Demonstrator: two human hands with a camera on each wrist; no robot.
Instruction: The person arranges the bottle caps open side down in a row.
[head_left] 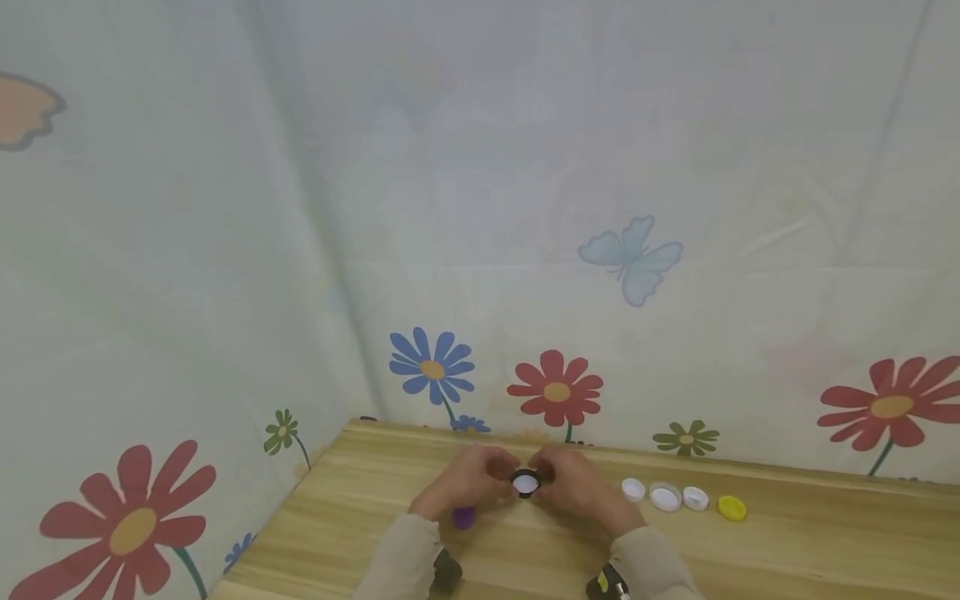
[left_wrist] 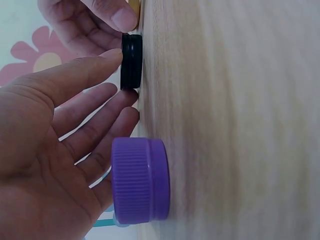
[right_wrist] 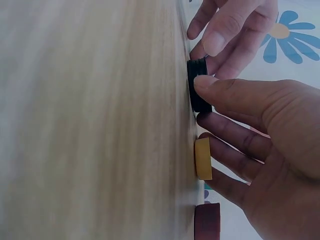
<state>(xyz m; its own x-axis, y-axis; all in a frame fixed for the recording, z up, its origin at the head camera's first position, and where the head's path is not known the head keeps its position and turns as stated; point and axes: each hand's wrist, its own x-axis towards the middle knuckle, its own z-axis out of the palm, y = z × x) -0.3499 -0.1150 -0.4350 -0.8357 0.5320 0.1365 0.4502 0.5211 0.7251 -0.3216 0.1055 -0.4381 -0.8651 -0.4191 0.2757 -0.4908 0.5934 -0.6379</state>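
Observation:
A black ridged bottle cap (head_left: pixel 526 483) with a white inside is between both hands, at or just above the wooden table. My left hand (head_left: pixel 474 483) holds its left side; in the left wrist view the thumb (left_wrist: pixel 107 61) is at the cap's edge and fingers are at its far end. My right hand (head_left: pixel 573 487) holds the other side, its thumb (right_wrist: pixel 212 86) on the rim and a finger beneath. A purple ribbed cap (left_wrist: pixel 137 181) stands on the table beside my left hand, partly hidden in the head view.
To the right is a row of shallow white-lined caps (head_left: pixel 665 497) with a yellow one (head_left: pixel 732 508) at its end. The right wrist view shows an orange-yellow cap (right_wrist: pixel 203 159) and a dark red cap (right_wrist: pixel 207 221). A flower-printed curtain (head_left: pixel 480 208) hangs behind the table (head_left: pixel 810 542).

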